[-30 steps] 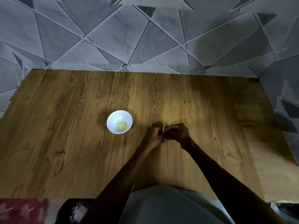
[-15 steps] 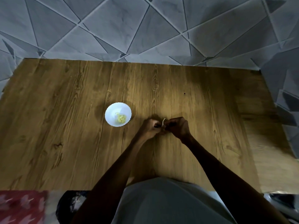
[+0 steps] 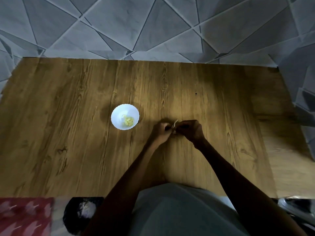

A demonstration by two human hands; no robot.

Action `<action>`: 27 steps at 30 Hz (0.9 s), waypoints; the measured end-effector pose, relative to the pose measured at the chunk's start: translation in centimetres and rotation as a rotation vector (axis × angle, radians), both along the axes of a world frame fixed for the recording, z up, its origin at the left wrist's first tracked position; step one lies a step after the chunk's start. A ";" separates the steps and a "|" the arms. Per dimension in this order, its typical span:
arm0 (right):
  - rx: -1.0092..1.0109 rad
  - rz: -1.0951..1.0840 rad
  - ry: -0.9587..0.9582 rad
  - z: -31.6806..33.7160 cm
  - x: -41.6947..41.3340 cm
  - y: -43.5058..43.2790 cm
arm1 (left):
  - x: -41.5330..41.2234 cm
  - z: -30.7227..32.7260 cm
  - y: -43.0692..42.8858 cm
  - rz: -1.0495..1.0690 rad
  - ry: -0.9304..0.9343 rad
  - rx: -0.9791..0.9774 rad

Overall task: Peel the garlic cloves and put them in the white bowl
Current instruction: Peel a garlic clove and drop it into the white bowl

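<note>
Cloth, red and patterned, far to the left of the left hand and much nearer the body. Beside it a dark bag with a pale lump inside, perhaps unpeeled garlic, too blurred to say.

Bowl on the table, near the left hand's left side but apart from it, likely parked there for a short drop without breaking off the work. Inside, a small heap of peeled cloves, pale yellow and glossy.

Left hand curled, fingertips pinching a clove low over the table, probably to steady it. Clove itself wedged between both hands, mostly hidden, only a pale sliver visible. Skin, a thin whitish strip, sticking up from the gap between the hands.

Right hand just to the right, touching the left, fingers bent and nipping at that skin, seemingly to tear it away. Peeling underway, judging by the raised strip; drop into the bowl not yet done.
</note>
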State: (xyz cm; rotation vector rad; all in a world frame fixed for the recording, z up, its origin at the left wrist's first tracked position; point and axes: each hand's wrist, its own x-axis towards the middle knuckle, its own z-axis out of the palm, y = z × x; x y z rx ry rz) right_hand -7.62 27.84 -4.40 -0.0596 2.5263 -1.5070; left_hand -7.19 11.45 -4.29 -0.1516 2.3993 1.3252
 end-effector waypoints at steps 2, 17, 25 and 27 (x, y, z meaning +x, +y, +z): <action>-0.062 0.007 -0.051 0.7 -0.1 0.2 | 0.1 -0.1 -0.2 0.072 -0.057 0.075; 0.448 0.061 0.213 2.6 -1.5 -0.9 | 0.6 1.0 -1.4 0.210 -0.054 0.069; 0.117 0.009 0.032 2.8 1.9 -1.8 | 2.6 1.5 -1.9 0.120 -0.111 0.200; 0.305 -0.003 -0.034 2.0 2.5 -2.3 | 3.2 0.9 -2.0 0.044 -0.064 0.055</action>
